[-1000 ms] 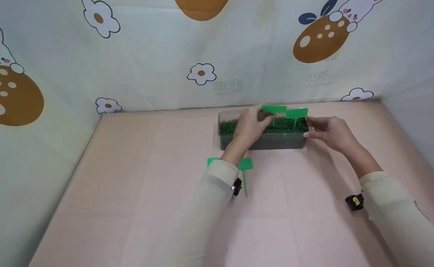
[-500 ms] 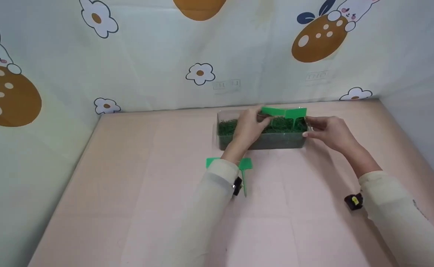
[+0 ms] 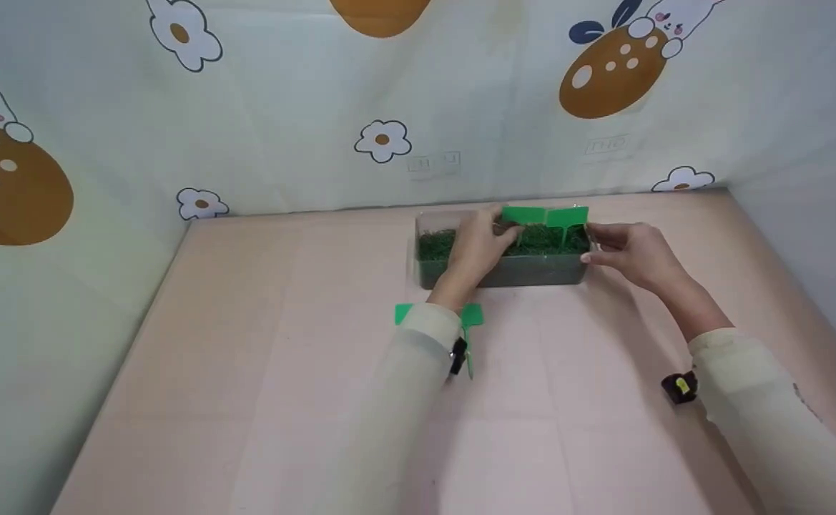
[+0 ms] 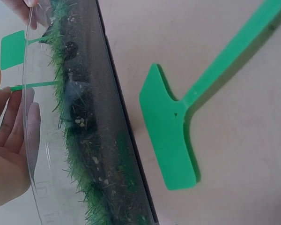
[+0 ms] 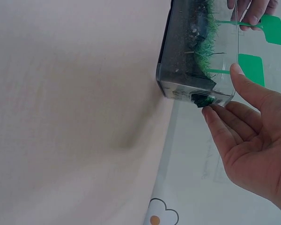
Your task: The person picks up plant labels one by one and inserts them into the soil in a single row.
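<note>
A clear plastic box (image 3: 532,272) of soil and green grass stands at the back of the table. My left hand (image 3: 476,247) reaches over its front wall and pinches the stem of a green plant label (image 3: 525,214), whose lower end goes into the grass. To its right a second plant label (image 3: 568,217) stands upright in the grass. My right hand (image 5: 257,136) grips the box's right end, thumb at the rim and fingers against the end wall. In the left wrist view another plant label (image 4: 168,136) lies on the table in front of the box.
Beside the left sleeve a green label (image 3: 472,315) lies flat, and a further green piece (image 3: 403,312) shows on the sleeve's other side, partly hidden. A patterned cloth wall (image 3: 282,143) rises just behind the box. The pink tabletop (image 3: 246,357) spreads toward me.
The plant label in my left hand has sunk slightly. It tilted down to the right half a second ago and is level now, beside the second label. The right hand keeps its grip.
</note>
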A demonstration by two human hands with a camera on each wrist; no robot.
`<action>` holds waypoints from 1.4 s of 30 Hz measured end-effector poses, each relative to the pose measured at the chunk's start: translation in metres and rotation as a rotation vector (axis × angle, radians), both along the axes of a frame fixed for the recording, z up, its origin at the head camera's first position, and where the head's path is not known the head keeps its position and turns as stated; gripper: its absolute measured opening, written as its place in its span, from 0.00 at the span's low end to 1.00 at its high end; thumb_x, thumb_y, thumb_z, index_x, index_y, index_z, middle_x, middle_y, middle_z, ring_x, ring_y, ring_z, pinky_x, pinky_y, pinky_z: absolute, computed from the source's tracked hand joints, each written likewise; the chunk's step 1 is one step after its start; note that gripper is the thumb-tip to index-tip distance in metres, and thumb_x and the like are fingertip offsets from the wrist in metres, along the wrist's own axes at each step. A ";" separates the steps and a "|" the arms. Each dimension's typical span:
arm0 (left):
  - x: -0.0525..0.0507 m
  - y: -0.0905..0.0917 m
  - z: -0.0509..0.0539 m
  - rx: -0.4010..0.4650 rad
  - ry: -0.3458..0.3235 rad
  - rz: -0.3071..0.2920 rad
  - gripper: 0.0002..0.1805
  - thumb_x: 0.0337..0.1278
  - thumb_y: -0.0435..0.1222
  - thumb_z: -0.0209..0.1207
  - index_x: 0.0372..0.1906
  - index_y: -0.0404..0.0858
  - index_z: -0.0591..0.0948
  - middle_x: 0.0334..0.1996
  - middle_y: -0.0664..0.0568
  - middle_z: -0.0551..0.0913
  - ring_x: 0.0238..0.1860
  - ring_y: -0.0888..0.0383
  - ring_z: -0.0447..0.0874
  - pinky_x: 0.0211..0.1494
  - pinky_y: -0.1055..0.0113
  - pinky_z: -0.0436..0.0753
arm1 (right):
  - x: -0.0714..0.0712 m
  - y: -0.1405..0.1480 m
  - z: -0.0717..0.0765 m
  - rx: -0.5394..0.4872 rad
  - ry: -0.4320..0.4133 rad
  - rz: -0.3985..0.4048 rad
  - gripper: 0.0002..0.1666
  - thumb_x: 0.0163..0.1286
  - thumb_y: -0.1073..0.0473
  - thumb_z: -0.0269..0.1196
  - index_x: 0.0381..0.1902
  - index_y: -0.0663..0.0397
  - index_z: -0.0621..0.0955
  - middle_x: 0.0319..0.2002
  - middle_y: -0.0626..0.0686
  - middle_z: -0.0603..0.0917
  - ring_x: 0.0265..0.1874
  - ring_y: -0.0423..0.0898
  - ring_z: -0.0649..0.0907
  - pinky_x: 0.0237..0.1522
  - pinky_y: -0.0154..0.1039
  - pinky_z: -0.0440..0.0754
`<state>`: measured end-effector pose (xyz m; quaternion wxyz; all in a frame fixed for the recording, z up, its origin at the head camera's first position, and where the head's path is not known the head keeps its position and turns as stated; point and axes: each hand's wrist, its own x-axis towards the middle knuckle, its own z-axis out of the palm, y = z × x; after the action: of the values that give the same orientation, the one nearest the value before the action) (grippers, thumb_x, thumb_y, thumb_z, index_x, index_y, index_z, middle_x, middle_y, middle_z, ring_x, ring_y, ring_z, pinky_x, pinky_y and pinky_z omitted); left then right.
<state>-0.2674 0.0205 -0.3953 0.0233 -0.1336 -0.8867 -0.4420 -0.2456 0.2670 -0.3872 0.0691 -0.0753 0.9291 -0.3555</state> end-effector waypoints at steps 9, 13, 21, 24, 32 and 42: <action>-0.001 0.002 -0.002 -0.020 0.005 0.019 0.06 0.66 0.40 0.62 0.42 0.42 0.83 0.41 0.51 0.89 0.44 0.59 0.88 0.44 0.70 0.85 | 0.000 0.001 0.000 -0.006 -0.006 -0.003 0.38 0.67 0.56 0.69 0.71 0.63 0.69 0.69 0.64 0.71 0.68 0.60 0.74 0.65 0.50 0.74; -0.001 0.003 -0.003 -0.041 0.005 0.032 0.06 0.67 0.40 0.62 0.40 0.42 0.82 0.40 0.52 0.88 0.42 0.59 0.88 0.43 0.69 0.85 | 0.001 0.001 -0.001 -0.007 -0.003 -0.006 0.38 0.67 0.57 0.69 0.71 0.63 0.69 0.69 0.64 0.71 0.68 0.60 0.74 0.64 0.50 0.74; -0.002 0.006 -0.005 -0.089 -0.011 0.068 0.06 0.67 0.41 0.62 0.43 0.45 0.83 0.40 0.53 0.88 0.41 0.61 0.87 0.41 0.69 0.84 | 0.001 0.001 0.000 -0.006 -0.005 -0.006 0.38 0.67 0.57 0.68 0.71 0.63 0.69 0.69 0.64 0.71 0.68 0.60 0.74 0.64 0.51 0.74; -0.002 0.007 -0.005 -0.109 -0.017 0.076 0.06 0.68 0.41 0.61 0.44 0.45 0.84 0.40 0.54 0.88 0.37 0.61 0.87 0.37 0.70 0.82 | 0.001 0.001 0.000 -0.010 -0.008 -0.006 0.39 0.67 0.56 0.68 0.71 0.63 0.68 0.70 0.64 0.71 0.69 0.60 0.73 0.65 0.50 0.74; -0.003 0.010 -0.005 -0.172 -0.028 0.112 0.06 0.68 0.43 0.61 0.42 0.46 0.84 0.36 0.54 0.87 0.28 0.64 0.81 0.29 0.73 0.76 | 0.002 0.001 -0.001 -0.017 -0.002 -0.005 0.39 0.67 0.57 0.68 0.71 0.63 0.68 0.70 0.64 0.70 0.69 0.59 0.73 0.64 0.49 0.74; -0.004 0.011 -0.006 -0.188 -0.071 0.139 0.07 0.68 0.44 0.61 0.38 0.46 0.84 0.30 0.55 0.86 0.24 0.64 0.76 0.26 0.72 0.72 | 0.003 0.000 -0.001 -0.028 -0.014 -0.013 0.39 0.67 0.57 0.68 0.72 0.63 0.68 0.70 0.64 0.70 0.69 0.59 0.73 0.65 0.49 0.74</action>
<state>-0.2719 0.0310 -0.4013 0.0100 -0.0576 -0.9317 -0.3584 -0.2431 0.2671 -0.3878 0.0721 -0.0677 0.9241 -0.3692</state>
